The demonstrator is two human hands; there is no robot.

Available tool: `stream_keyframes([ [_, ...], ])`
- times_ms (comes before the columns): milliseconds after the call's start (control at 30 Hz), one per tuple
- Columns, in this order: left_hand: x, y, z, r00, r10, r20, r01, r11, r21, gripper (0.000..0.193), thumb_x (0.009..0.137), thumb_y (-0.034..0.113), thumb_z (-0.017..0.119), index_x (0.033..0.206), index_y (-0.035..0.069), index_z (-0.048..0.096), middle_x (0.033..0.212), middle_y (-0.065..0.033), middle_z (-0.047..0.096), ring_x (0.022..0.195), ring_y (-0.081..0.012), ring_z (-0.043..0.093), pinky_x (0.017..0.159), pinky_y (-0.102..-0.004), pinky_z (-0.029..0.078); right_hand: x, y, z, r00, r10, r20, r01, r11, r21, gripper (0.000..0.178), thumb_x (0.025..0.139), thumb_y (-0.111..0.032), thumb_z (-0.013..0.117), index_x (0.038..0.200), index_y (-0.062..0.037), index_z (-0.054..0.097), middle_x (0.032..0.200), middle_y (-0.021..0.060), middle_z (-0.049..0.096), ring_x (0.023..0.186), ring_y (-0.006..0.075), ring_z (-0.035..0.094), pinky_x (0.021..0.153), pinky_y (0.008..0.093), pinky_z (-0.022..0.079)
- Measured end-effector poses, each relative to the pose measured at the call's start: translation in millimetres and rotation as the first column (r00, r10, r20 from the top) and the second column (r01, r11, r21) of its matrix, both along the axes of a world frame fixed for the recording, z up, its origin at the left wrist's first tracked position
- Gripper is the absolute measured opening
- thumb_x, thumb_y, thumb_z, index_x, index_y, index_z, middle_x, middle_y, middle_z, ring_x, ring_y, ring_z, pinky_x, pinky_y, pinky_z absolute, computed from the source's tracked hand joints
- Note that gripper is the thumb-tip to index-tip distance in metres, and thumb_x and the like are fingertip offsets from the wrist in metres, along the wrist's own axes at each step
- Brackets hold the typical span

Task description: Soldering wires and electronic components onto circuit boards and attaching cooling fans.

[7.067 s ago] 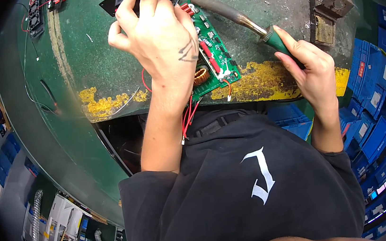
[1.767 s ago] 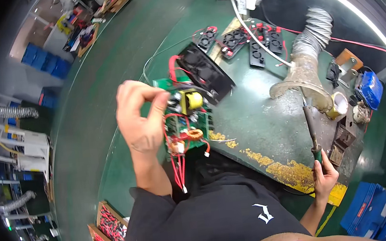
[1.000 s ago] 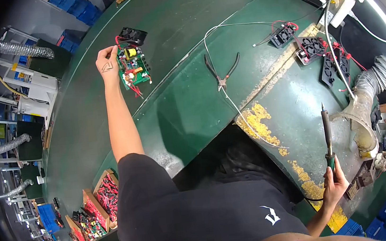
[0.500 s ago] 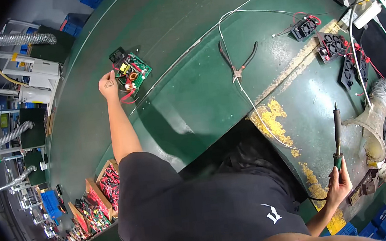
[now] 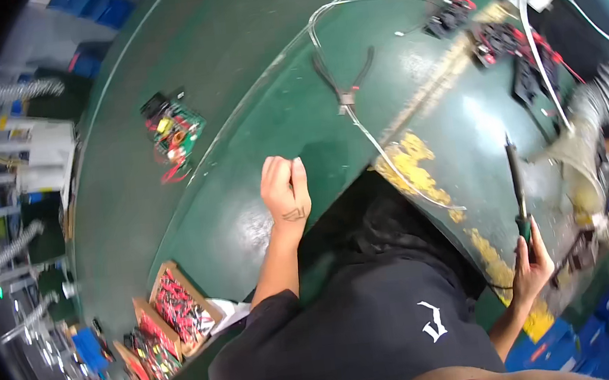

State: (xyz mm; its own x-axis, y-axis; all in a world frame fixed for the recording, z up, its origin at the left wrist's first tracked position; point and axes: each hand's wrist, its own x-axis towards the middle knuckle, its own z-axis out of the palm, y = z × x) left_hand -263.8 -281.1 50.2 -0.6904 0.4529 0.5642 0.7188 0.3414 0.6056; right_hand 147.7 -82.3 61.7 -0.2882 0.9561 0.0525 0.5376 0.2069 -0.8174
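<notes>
My right hand (image 5: 532, 265) grips a soldering iron (image 5: 517, 184) by its green handle, with the tip pointing up and away from me. Over the green bench, near its front edge, my left hand (image 5: 285, 188) is closed with fingers curled; I see nothing in it. Farther left lies a green circuit board (image 5: 188, 126) with a black fan, a copper coil and red wires. Cutting pliers (image 5: 346, 99) rest ahead of my left hand with their handles spread. A thin white-grey wire (image 5: 374, 139) crosses over them toward the table corner.
Small black fans with red wires (image 5: 450, 17) lie at the far right, with more fans (image 5: 502, 43) nearer. A flexible fume duct (image 5: 579, 159) stands right of the iron. Cardboard boxes of parts (image 5: 183, 309) sit at lower left. Blue bins (image 5: 556, 353) are at lower right.
My left hand has left the circuit board and come back right and nearer to me. The board stays on the bench. My right hand still holds the soldering iron; the whole view has shifted slightly.
</notes>
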Motion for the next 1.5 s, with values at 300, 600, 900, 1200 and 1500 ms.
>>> stream_keyframes([
  [300,10.8,63.1,-11.8,0.913,-0.320,0.252,0.281,0.943,0.179,0.043,0.096,0.002,0.067,0.069,0.000,0.034,0.066,0.0009,0.028,0.062,-0.0087,0.024,0.052,-0.0309,0.021,32.4,-34.2,3.0,0.980,-0.176,0.098,0.158,0.974,0.163,0.043,0.091,0.000,0.072,0.134,-0.0024,0.067,0.083,-0.0027,0.060,0.072,0.0059,0.052,0.065,0.0217,0.044],
  [600,15.8,107.4,-11.9,0.742,-0.666,-0.078,0.670,0.741,0.042,0.019,0.084,0.001,0.067,0.071,0.000,0.054,0.072,-0.0119,0.052,0.068,-0.0302,0.052,0.065,-0.0394,0.042,32.6,-61.7,-36.7,0.898,-0.381,0.218,0.358,0.923,0.140,0.020,0.096,-0.021,0.072,0.096,-0.0020,0.063,0.065,0.0122,0.050,0.058,0.0215,0.048,0.057,0.0362,0.044],
  [900,28.5,103.9,-15.3,0.578,-0.802,-0.150,0.790,0.596,-0.141,0.023,0.063,0.001,0.066,0.086,0.006,0.066,0.091,-0.0079,0.062,0.087,-0.0300,0.061,0.080,-0.0414,0.046,14.3,-69.5,-54.1,0.832,-0.510,0.218,0.462,0.855,0.235,0.020,0.099,-0.023,0.068,0.096,-0.0037,0.062,0.067,0.0152,0.054,0.056,0.0286,0.052,0.056,0.0393,0.044],
  [1200,31.9,99.9,-18.6,0.570,-0.822,0.023,0.781,0.532,-0.328,0.027,0.062,0.000,0.066,0.087,0.009,0.063,0.096,-0.0085,0.053,0.097,-0.0322,0.052,0.088,-0.0425,0.040,11.5,-70.8,-60.3,0.817,-0.561,0.135,0.522,0.818,0.240,0.023,0.101,-0.024,0.065,0.102,-0.0018,0.062,0.065,0.0151,0.051,0.056,0.0221,0.047,0.055,0.0374,0.042],
  [1500,30.9,94.8,-20.8,0.552,-0.830,0.086,0.817,0.517,-0.254,0.028,0.062,-0.002,0.063,0.088,0.009,0.065,0.098,-0.0080,0.057,0.097,-0.0299,0.052,0.088,-0.0394,0.039,11.8,-68.8,-59.6,0.812,-0.565,0.149,0.505,0.807,0.306,0.027,0.101,-0.029,0.065,0.098,-0.0023,0.063,0.063,0.0180,0.052,0.053,0.0321,0.053,0.052,0.0402,0.042],
])
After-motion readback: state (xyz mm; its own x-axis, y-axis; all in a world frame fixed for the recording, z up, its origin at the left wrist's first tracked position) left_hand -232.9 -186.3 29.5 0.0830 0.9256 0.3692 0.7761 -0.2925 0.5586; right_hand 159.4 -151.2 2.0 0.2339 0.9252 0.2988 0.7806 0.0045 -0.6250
